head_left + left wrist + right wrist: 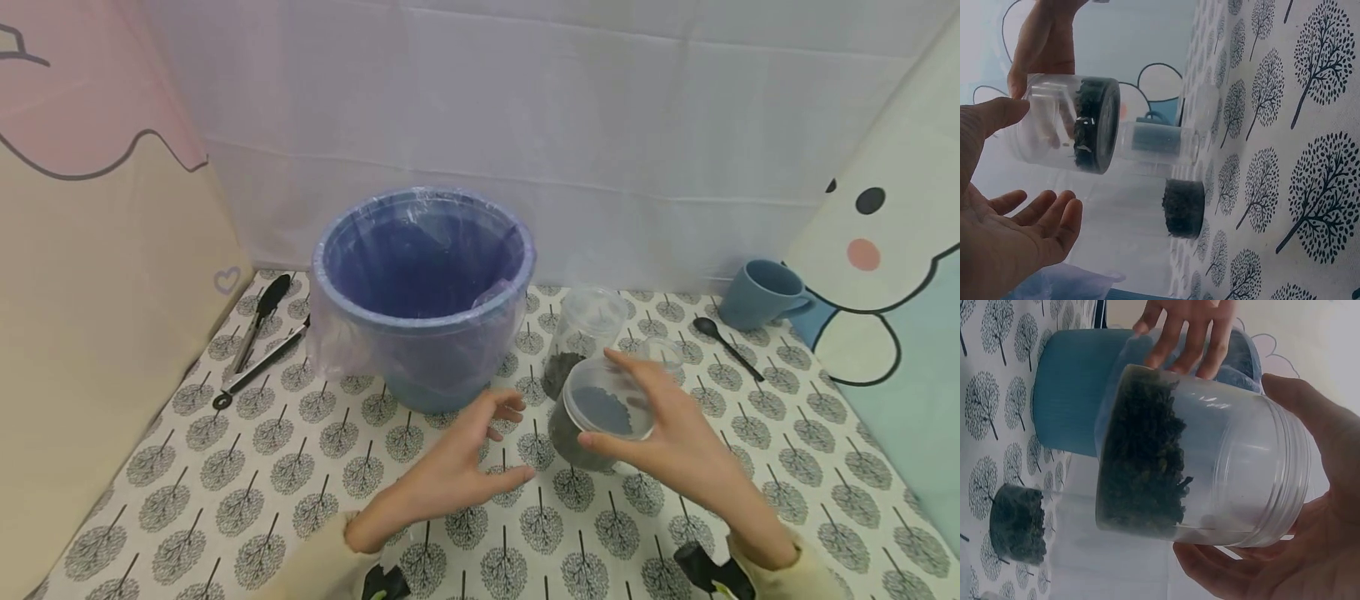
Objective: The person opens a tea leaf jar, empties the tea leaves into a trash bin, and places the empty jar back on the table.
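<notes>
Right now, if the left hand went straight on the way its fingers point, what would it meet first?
Most likely the clear jar held by the right hand, though depth is unclear and the taller container stands beyond.

Head view: soft, muted light spreads evenly over the tablecloth [187, 500] with only faint shadows, while the bucket [438, 398] darkens inside and small highlights mark the plastic bag [337, 346] along its rim. Left wrist view: the picture is dimmer and cool in tone, the nearer printed trees [1319, 197] fairly crisp and the background soft and hazy. Right wrist view: brightness peaks at upper right, where the curtain [1335, 337] washes nearly to white, and short streaks of glare lie on the jar [1204, 456]
</notes>
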`<action>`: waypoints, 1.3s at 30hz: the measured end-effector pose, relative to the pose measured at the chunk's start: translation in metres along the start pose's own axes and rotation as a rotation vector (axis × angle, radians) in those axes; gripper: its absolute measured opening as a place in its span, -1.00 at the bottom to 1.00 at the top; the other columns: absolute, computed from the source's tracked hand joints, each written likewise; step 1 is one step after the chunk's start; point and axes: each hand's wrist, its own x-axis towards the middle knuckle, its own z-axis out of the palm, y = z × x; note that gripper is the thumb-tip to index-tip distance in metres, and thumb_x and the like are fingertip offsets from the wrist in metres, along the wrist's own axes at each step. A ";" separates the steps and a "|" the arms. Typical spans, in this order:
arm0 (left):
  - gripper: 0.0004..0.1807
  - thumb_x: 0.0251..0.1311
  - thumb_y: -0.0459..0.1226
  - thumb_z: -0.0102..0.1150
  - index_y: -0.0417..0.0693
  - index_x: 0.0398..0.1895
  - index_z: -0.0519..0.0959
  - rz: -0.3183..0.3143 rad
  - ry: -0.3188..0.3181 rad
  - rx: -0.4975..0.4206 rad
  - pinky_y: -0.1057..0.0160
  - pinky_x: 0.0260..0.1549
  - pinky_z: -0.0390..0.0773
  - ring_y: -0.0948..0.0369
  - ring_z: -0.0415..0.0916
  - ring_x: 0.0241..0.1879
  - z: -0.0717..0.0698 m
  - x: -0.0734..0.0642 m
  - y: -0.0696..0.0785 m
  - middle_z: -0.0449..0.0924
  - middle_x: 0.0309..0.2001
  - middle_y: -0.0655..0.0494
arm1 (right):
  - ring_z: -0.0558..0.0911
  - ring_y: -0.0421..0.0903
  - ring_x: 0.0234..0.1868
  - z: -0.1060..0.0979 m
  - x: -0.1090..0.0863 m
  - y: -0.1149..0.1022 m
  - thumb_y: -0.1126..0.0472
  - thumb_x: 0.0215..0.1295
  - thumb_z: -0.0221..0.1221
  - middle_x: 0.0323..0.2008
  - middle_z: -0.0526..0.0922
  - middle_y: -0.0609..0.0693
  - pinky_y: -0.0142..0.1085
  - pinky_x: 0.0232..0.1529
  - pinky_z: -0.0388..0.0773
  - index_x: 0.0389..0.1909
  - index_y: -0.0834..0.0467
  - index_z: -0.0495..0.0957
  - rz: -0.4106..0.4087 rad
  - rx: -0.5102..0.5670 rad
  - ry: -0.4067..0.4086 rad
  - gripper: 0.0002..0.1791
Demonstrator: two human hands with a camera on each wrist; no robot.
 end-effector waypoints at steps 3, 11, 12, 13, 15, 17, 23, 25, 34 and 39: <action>-0.03 0.01 -0.16 0.45 -0.10 0.44 0.10 -0.006 0.004 0.000 0.15 0.17 0.47 0.12 0.31 0.25 0.005 0.003 0.000 0.30 0.30 0.01 | 0.51 0.28 0.16 0.006 0.002 -0.002 -0.08 0.00 0.45 0.23 0.43 0.23 0.23 0.06 0.50 0.46 0.18 0.14 -0.013 0.018 -0.007 0.06; 0.23 -0.15 -0.10 0.56 -0.11 0.52 -0.07 -0.070 0.004 -0.049 0.02 0.29 0.36 0.12 0.16 0.39 0.019 0.009 -0.001 0.13 0.43 -0.02 | 0.54 0.24 0.12 0.022 0.008 -0.007 -0.11 -0.05 0.47 0.21 0.45 0.16 0.08 -0.07 0.62 0.43 0.13 0.21 -0.059 0.014 0.003 0.04; 0.25 -0.17 -0.09 0.57 -0.10 0.52 -0.08 -0.074 0.007 -0.052 0.01 0.30 0.35 0.13 0.15 0.40 0.020 0.010 -0.001 0.12 0.44 0.00 | 0.54 0.24 0.11 0.023 0.008 -0.007 -0.12 -0.05 0.47 0.21 0.45 0.16 0.07 -0.09 0.63 0.43 0.12 0.21 -0.056 0.009 0.006 0.04; 0.25 -0.18 -0.09 0.58 -0.08 0.52 -0.07 -0.077 0.013 -0.058 0.01 0.30 0.34 0.15 0.14 0.41 0.021 0.011 -0.001 0.13 0.45 0.02 | 0.54 0.24 0.11 0.025 0.008 -0.008 -0.13 -0.06 0.47 0.23 0.44 0.17 0.06 -0.11 0.64 0.43 0.12 0.21 -0.052 0.008 0.007 0.05; 0.25 -0.19 -0.11 0.59 -0.03 0.52 -0.06 -0.082 0.026 -0.080 0.01 0.31 0.32 0.18 0.12 0.42 0.023 0.012 -0.002 0.13 0.45 0.06 | 0.54 0.22 0.10 0.027 0.009 -0.009 -0.15 -0.07 0.47 0.23 0.44 0.16 0.06 -0.12 0.63 0.43 0.11 0.22 -0.047 0.003 0.009 0.06; 0.24 -0.20 -0.13 0.60 0.01 0.52 -0.05 -0.080 0.036 -0.111 0.02 0.31 0.32 0.18 0.16 0.40 0.025 0.013 -0.003 0.16 0.44 0.08 | 0.53 0.22 0.11 0.029 0.009 -0.010 -0.16 -0.08 0.47 0.24 0.43 0.15 0.10 -0.09 0.62 0.44 0.11 0.20 -0.039 0.013 -0.001 0.07; 0.21 -0.22 -0.18 0.60 0.07 0.50 0.01 -0.089 0.073 -0.156 0.08 0.29 0.34 0.20 0.33 0.25 0.029 0.016 -0.008 0.28 0.33 0.12 | 0.52 0.22 0.13 0.036 0.011 -0.012 -0.15 -0.08 0.47 0.24 0.43 0.11 0.11 -0.04 0.60 0.44 0.09 0.21 -0.059 0.058 -0.017 0.07; 0.17 -0.21 -0.21 0.59 0.09 0.49 0.04 -0.089 0.086 -0.171 0.08 0.29 0.34 0.20 0.33 0.25 0.029 0.017 -0.010 0.30 0.33 0.13 | 0.51 0.20 0.15 0.038 0.012 -0.012 -0.14 -0.07 0.47 0.25 0.42 0.10 0.08 -0.03 0.60 0.44 0.07 0.21 -0.076 0.067 -0.021 0.05; 0.07 -0.16 -0.22 0.56 0.20 0.45 0.13 -0.051 0.118 -0.202 0.07 0.26 0.38 0.21 0.35 0.24 0.028 0.016 -0.015 0.33 0.31 0.18 | 0.50 0.05 0.16 0.045 0.013 -0.011 -0.16 -0.07 0.46 0.27 0.43 0.06 0.09 0.01 0.56 0.42 0.11 0.25 -0.143 -0.007 0.012 0.03; 0.05 -0.16 -0.18 0.57 0.26 0.44 0.16 -0.012 0.124 -0.176 0.08 0.23 0.41 0.22 0.38 0.21 0.025 0.016 -0.016 0.38 0.28 0.21 | 0.52 0.01 0.14 0.047 0.013 -0.008 -0.11 -0.12 0.50 0.27 0.44 0.05 0.03 0.00 0.57 0.39 0.11 0.30 -0.179 0.012 0.043 0.02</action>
